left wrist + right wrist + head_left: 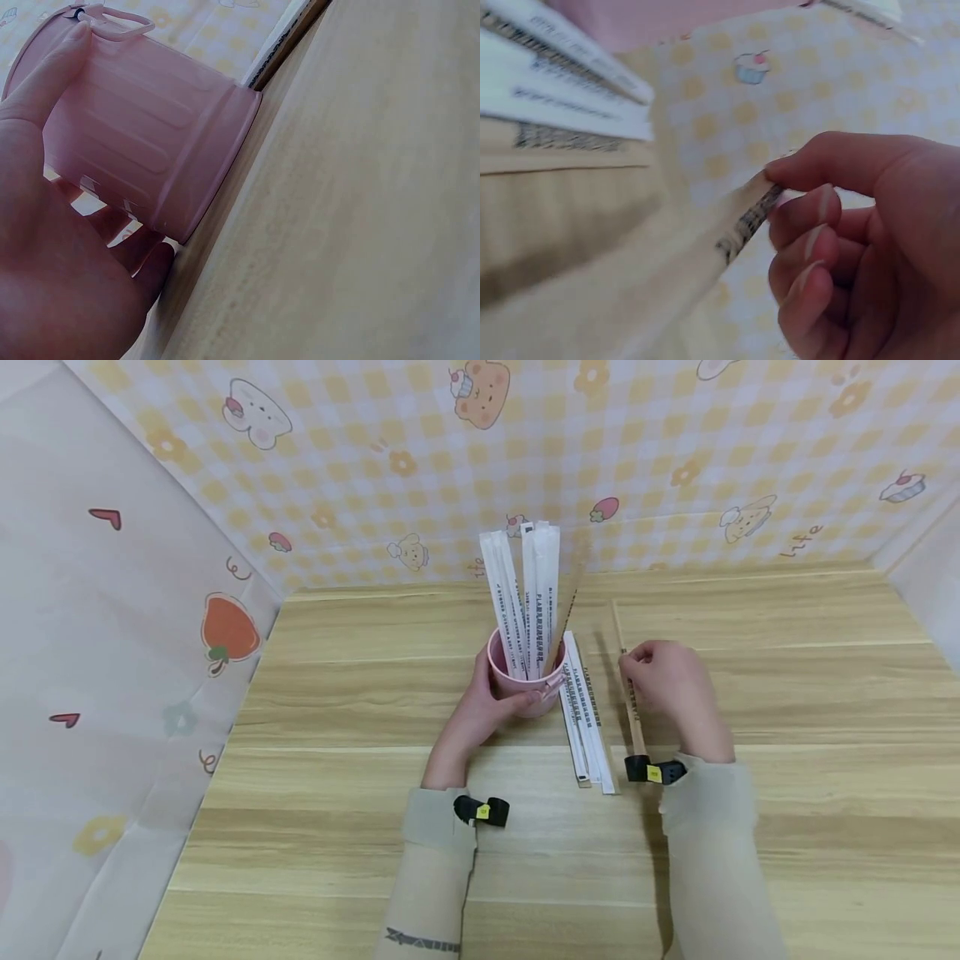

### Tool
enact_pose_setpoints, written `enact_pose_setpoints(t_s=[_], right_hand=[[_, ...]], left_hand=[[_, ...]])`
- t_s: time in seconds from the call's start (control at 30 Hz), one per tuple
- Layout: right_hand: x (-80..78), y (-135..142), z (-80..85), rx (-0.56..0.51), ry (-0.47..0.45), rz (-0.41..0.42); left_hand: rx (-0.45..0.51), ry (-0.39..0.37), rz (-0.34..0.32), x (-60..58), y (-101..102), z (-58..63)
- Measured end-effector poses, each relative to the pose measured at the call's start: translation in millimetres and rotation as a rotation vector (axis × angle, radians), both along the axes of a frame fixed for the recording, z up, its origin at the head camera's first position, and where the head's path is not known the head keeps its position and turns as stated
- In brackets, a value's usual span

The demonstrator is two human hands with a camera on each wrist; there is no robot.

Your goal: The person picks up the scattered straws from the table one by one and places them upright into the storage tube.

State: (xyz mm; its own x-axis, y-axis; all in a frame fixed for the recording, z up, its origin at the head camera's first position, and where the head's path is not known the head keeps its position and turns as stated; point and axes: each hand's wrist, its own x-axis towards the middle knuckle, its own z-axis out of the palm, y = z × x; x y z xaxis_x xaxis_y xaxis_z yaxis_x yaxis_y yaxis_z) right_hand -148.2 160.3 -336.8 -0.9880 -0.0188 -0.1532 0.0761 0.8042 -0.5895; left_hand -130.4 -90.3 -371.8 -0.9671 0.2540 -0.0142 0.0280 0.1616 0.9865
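Note:
A small pink bucket (135,112) with ribbed sides and a handle stands on the wooden table. My left hand (480,706) holds it, thumb along the near side by the rim and fingers around the other side. Several white paper-wrapped straws (542,585) and a brown-wrapped one (567,618) stick up out of it. To the right, my right hand (669,681) pinches a brown paper-wrapped straw (705,281) between thumb and forefinger; its other fingers are curled. The held straw slants over the table, with dark print along its wrapper.
Between the bucket and my right hand lies a row of several wrapped straws (588,718), white ones with brown at the right edge. A yellow checked backdrop (420,502) rises behind the table (315,827), and a pale printed sheet (135,635) stands at the left.

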Motion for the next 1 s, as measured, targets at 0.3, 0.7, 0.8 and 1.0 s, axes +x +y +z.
enact_pose_setpoints(t_s=[0.3, 0.7, 0.8, 1.0], right_hand=[[10.1, -9.9, 28.0, -0.099, 0.365, -0.096], [29.2, -28.6, 60.0, -0.486, 0.921, -0.160], [32.8, -33.5, 65.1, -0.585, 0.992, -0.145], [37.2, -45.8, 70.2, -0.643, 1.035, -0.098]], left_hand=[[-0.002, -0.004, -0.003, 0.8, -0.5, 2.0], [-0.002, -0.002, -0.001, 1.1, -0.5, 1.6], [0.003, 0.005, -0.004, 0.4, -0.7, 0.7], [-0.004, 0.002, 0.000, -0.7, -0.6, -0.7]])
